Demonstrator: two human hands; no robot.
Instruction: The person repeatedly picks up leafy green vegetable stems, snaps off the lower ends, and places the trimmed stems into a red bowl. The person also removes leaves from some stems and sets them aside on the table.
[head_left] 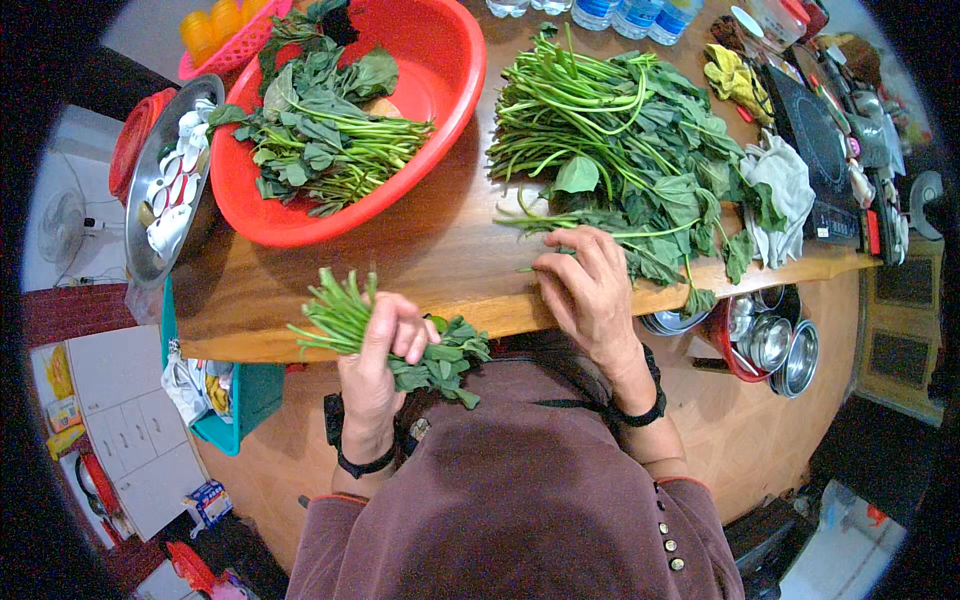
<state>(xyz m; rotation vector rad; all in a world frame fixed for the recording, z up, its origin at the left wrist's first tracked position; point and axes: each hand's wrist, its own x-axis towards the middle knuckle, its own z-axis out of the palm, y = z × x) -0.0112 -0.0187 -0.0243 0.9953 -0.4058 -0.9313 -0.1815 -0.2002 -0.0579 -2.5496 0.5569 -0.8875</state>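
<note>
A small bunch of leafy green stems [335,315] is in my left hand [385,345], its cut ends up and to the left and its leaves below my fingers. My right hand [592,290] is at the near edge of a large pile of leafy greens [610,140]. Its fingers are curled in toward the thumb beside the lowest stems; what they pinch, if anything, is hidden. On the left of the wooden table [450,290], a red plastic basin [300,235] holds more of the same greens and part of a tan object.
A metal tray [140,225] with white and red pieces stands left of the basin. Water bottles [635,15] line the far edge. At right lie a grey cloth [780,205], yellow gloves [738,80] and a black cooktop [815,130]. A teal bin [255,405] and metal bowls [795,360] sit below.
</note>
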